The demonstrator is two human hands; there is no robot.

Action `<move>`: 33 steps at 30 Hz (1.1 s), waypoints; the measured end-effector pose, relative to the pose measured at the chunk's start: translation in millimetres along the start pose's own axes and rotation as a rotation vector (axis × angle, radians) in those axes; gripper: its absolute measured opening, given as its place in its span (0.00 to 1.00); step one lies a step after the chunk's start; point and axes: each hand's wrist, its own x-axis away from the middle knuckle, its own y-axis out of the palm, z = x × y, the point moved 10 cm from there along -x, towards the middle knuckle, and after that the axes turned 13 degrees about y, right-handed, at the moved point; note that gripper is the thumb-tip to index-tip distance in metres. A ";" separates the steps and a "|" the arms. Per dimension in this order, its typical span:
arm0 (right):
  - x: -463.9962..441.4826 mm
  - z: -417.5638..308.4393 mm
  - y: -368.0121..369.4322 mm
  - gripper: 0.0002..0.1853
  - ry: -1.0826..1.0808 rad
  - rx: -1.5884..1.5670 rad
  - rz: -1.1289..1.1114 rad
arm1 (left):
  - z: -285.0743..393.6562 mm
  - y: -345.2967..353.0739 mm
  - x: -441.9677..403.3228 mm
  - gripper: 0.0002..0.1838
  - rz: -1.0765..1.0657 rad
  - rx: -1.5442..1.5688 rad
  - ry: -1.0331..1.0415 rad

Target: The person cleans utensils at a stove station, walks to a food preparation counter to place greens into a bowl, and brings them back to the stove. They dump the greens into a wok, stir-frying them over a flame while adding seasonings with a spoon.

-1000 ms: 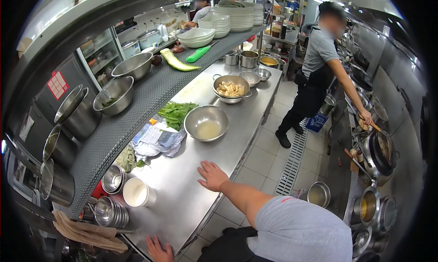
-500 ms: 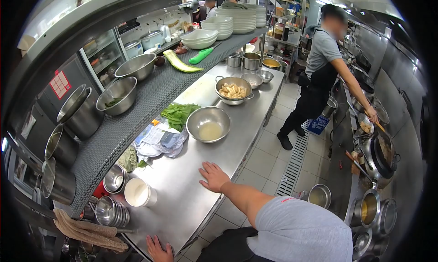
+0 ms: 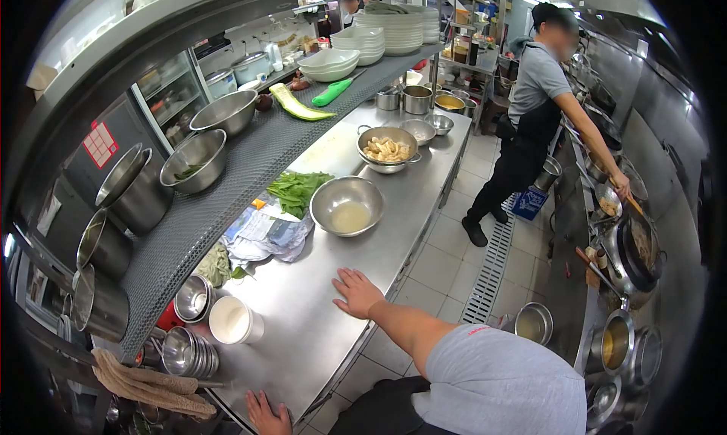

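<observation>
Counter (image 3: 307,299): shiny steel
Bowl (image 3: 341,190): on it, beyond right hand (image 3: 357,294); probably light, its liquid (image 3: 351,218) sloshy; best gripped by opposite rims
Right palm: flat, fingers spread
Left hand (image 3: 266,415): likewise, near tub (image 3: 256,327)

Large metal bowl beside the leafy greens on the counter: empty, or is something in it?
Partly filled: the bowl holds a shallow pool of cloudy, pale liquid, with bare metal showing above it.
</observation>
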 end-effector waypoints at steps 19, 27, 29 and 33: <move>-1.1 -4.9 -2.3 0.31 -0.029 -0.021 -0.015 | 24.9 -31.1 -9.6 0.35 -0.030 0.067 -0.061; -3.5 -6.9 -0.2 0.31 -0.028 -0.003 -0.048 | 21.3 -33.1 -9.3 0.35 0.015 0.094 -0.083; -3.8 -5.4 -0.4 0.31 -0.001 0.002 -0.045 | 21.5 -35.6 -10.3 0.35 0.014 0.093 -0.096; -3.7 -7.2 -0.7 0.32 -0.006 0.005 -0.056 | 21.3 -34.8 -9.6 0.35 -0.009 0.088 -0.101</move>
